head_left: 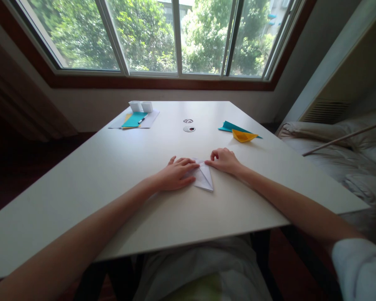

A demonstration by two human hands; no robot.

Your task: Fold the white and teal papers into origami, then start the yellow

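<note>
A folded sheet of white paper (204,178) lies on the table with crease lines and a pointed corner toward me. My left hand (179,173) rests flat over its left part, fingers stretched out, so that side is hidden. At the paper's upper right edge, my right hand (224,160) has its fingers curled, thumb and index finger pinched at the paper. Farther back on the right lie a yellow folded paper boat (243,136) and a teal folded paper plane (231,126).
The white table (138,225) reaches to the window wall. At its far left are stacked sheets with a teal sheet (134,120), a pen (143,118) and two white paper boxes (141,106). Round cable-hole covers (189,129) sit mid-table. A padded sofa (338,146) stands right.
</note>
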